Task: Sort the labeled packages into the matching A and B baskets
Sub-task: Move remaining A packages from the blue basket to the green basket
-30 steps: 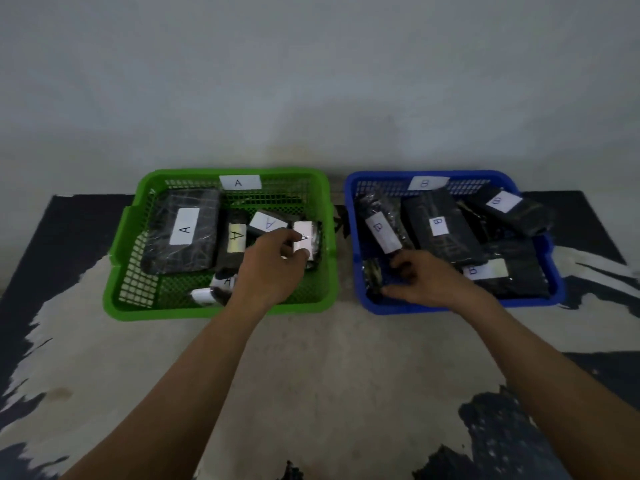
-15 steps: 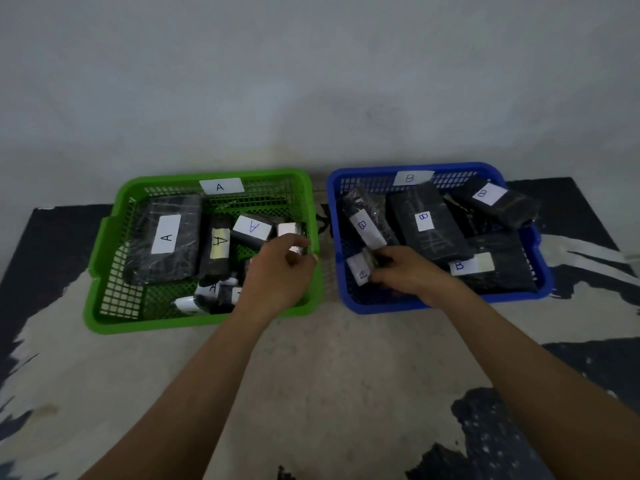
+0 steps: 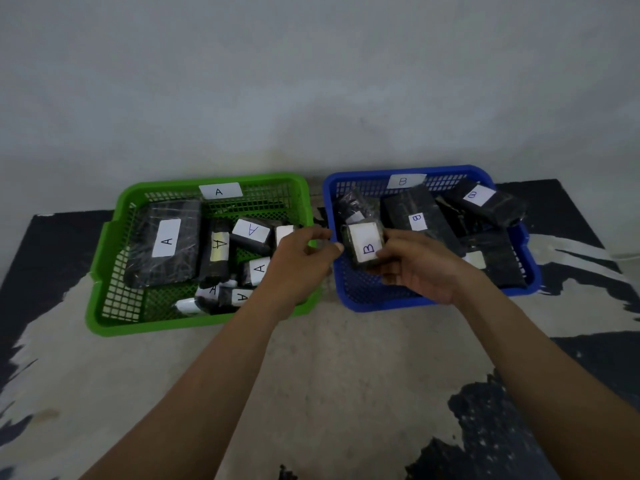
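Note:
A green basket (image 3: 204, 323) tagged A holds several black wrapped packages with white A labels, the biggest one (image 3: 166, 242) at its left. Beside it on the right, a blue basket (image 3: 381, 305) tagged B holds several black packages with B labels. My right hand (image 3: 420, 268) grips a small black package with a B label (image 3: 363, 245), raised over the blue basket's near left part. My left hand (image 3: 298, 263) hovers over the green basket's right edge, fingers loosely curled and nothing visible in them, thumb tip close to the held B package.
Both baskets sit side by side against a pale wall on a floor mat (image 3: 329, 375) of beige and black patches. A long B package (image 3: 417, 220) and a tilted one (image 3: 474, 197) fill the back of the blue basket.
My right hand picked the small B package out of the blue basket and lifted it label up. My left hand let go of the small A package and moved right toward the B package.

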